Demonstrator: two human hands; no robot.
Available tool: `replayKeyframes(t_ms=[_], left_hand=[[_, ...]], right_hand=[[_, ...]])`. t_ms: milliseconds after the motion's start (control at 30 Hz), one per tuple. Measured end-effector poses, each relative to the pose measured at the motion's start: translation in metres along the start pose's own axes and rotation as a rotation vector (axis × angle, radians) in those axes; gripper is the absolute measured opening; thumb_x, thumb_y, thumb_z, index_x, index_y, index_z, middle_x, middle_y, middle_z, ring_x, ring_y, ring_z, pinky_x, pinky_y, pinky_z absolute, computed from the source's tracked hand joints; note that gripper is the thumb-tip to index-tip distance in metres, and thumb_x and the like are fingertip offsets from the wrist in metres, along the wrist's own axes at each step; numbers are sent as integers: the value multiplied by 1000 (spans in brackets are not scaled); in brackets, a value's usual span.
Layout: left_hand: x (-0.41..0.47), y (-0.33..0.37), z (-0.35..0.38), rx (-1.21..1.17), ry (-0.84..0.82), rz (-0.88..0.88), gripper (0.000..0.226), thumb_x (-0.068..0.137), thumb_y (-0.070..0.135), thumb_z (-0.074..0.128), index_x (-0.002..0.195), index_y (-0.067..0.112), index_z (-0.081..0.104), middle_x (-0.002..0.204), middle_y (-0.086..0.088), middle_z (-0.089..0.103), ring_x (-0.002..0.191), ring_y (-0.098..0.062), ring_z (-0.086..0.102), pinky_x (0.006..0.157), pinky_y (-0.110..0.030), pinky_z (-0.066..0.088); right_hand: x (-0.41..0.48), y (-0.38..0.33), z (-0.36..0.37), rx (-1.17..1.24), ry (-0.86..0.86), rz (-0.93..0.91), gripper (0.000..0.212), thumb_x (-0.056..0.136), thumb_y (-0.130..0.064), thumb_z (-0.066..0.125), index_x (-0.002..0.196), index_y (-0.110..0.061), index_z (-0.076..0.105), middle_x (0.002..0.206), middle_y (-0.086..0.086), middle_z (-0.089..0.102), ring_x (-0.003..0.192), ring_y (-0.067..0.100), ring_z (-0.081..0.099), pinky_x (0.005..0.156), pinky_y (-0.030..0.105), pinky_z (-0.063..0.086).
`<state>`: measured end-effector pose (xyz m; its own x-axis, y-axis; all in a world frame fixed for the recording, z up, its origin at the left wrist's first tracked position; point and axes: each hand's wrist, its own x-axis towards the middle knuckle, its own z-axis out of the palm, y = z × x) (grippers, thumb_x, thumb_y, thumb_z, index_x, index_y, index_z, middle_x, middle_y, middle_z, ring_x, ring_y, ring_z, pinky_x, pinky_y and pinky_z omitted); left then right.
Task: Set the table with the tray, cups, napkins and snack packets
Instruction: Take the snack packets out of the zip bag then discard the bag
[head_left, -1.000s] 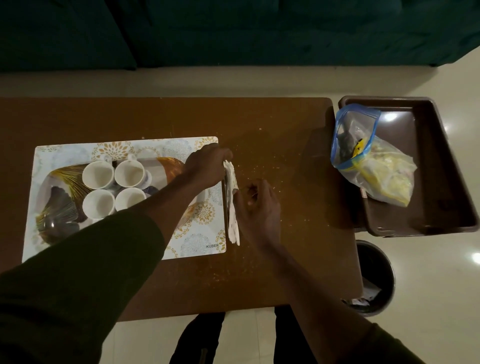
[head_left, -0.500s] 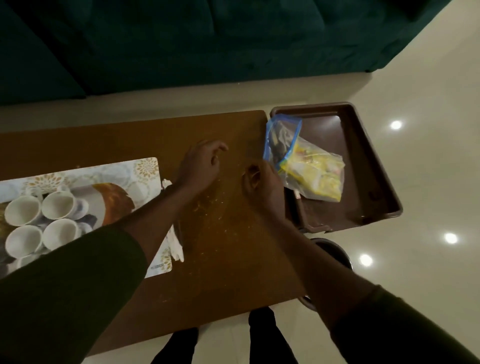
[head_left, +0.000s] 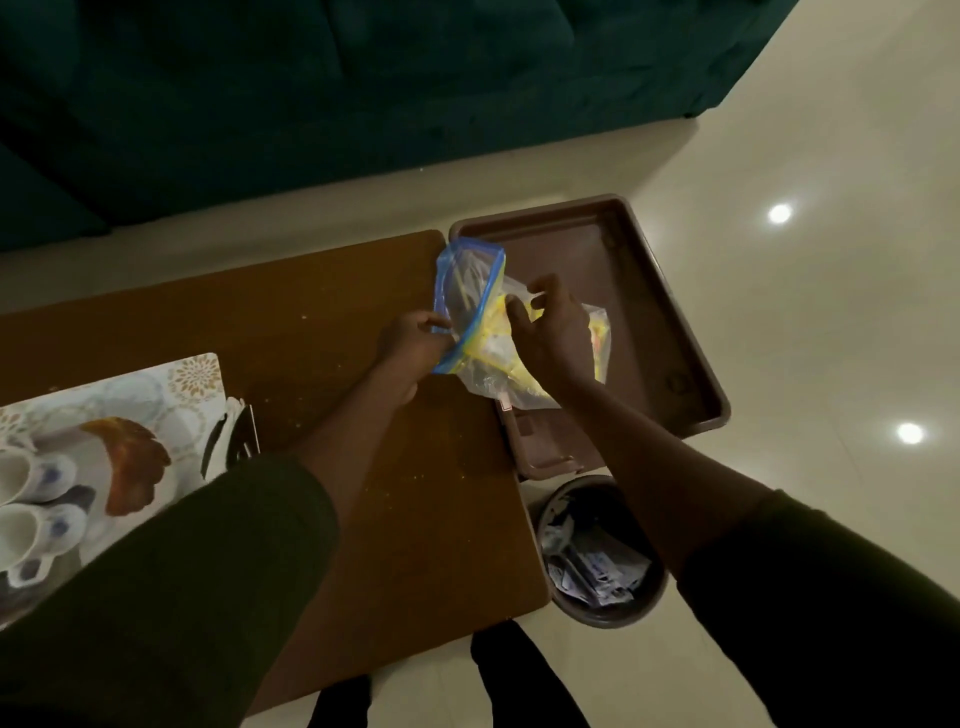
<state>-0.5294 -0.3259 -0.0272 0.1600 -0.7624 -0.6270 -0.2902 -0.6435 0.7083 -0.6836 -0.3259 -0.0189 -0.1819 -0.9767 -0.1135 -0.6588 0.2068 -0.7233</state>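
A clear zip bag (head_left: 470, 304) with a blue rim, holding yellow snack packets, lies at the left end of a brown bin (head_left: 644, 312) beside the table. My left hand (head_left: 413, 345) pinches the bag's blue rim. My right hand (head_left: 550, 332) grips the plastic on the bag's other side. The bag's mouth gapes open between them. White cups (head_left: 31, 499) stand on a patterned tray (head_left: 130, 462) on a floral placemat (head_left: 195, 374) at the far left. Folded napkins (head_left: 231, 434) lie at the mat's right edge, partly hidden by my left sleeve.
The brown wooden table (head_left: 322, 322) carries scattered crumbs. A round waste bin (head_left: 597, 558) with crumpled wrappers stands on the floor by the table's right corner. A dark green sofa (head_left: 363, 93) runs along the far side. Glossy floor spreads to the right.
Both hands left the napkins by the placemat and moved right to the zip bag, and now grip it. The view swung right, pushing the cups and tray to the left edge.
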Motion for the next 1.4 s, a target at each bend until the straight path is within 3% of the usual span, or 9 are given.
replayKeyframes(t_ms=[133, 300, 433, 600, 833, 1033, 1133, 1233, 1400], left_hand=[[-6, 4, 18, -109, -174, -152, 39, 86, 9, 69, 121, 22, 57, 126, -1, 48, 112, -25, 53, 86, -44, 48], [-6, -1, 19, -34, -390, -51, 40, 83, -3, 68, 111, 19, 51, 115, -8, 55, 89, -22, 60, 85, -44, 52], [1, -1, 8, -32, -146, 87, 25, 83, 10, 72, 91, 21, 51, 94, -1, 55, 88, -21, 55, 70, -37, 51], [6, 6, -15, -221, 71, 123, 27, 82, 7, 71, 92, 22, 51, 89, -3, 52, 83, -22, 55, 55, -30, 52], [-8, -2, -67, -84, 465, 296, 54, 75, 5, 76, 122, 4, 50, 126, -11, 52, 117, -26, 51, 82, -27, 46], [-34, -6, -99, -296, 312, 377, 43, 81, -16, 48, 97, 23, 59, 110, 4, 59, 103, -13, 56, 74, -26, 50], [-45, -10, -107, -297, 257, 409, 56, 78, -19, 45, 119, 15, 62, 127, -1, 60, 107, -10, 59, 76, -23, 53], [-53, -14, -111, -303, 193, 431, 67, 76, -21, 45, 133, 15, 55, 134, 1, 56, 98, 3, 62, 76, -21, 54], [-57, -16, -118, -328, 126, 471, 68, 81, -18, 46, 137, 19, 52, 142, -1, 53, 112, -7, 61, 85, -30, 57]], right_hand=[[17, 1, 9, 2, -110, 132, 65, 84, -54, 59, 128, -10, 40, 122, 13, 60, 110, 28, 57, 77, 31, 40], [30, 2, 14, -21, -126, 183, 52, 78, -12, 59, 125, -7, 37, 105, 16, 60, 91, 33, 61, 68, 32, 39], [30, -12, 10, 66, -51, 66, 34, 70, -2, 47, 101, -13, 44, 61, -1, 48, 51, 17, 47, 45, 26, 31], [28, -54, -9, 236, 17, -81, 21, 76, -2, 50, 74, -22, 46, 65, -13, 51, 58, 3, 48, 47, 10, 35], [6, -117, -12, 468, 0, -124, 12, 77, -3, 44, 73, -13, 48, 52, -6, 46, 40, 2, 38, 39, 11, 28], [-12, -110, 6, 279, -28, -40, 11, 80, -5, 51, 86, -11, 55, 68, -10, 53, 67, 8, 52, 64, 25, 42], [-27, -104, 13, 101, 36, -199, 26, 76, 0, 55, 102, -4, 56, 94, 2, 61, 90, 21, 56, 77, 32, 43], [-48, -121, 17, 185, 113, -480, 21, 73, 7, 53, 88, -6, 59, 85, 2, 64, 79, 17, 59, 67, 27, 46], [-58, -134, 45, -21, -245, -339, 12, 80, -8, 56, 86, -10, 66, 82, 1, 71, 77, 18, 66, 65, 28, 49]])
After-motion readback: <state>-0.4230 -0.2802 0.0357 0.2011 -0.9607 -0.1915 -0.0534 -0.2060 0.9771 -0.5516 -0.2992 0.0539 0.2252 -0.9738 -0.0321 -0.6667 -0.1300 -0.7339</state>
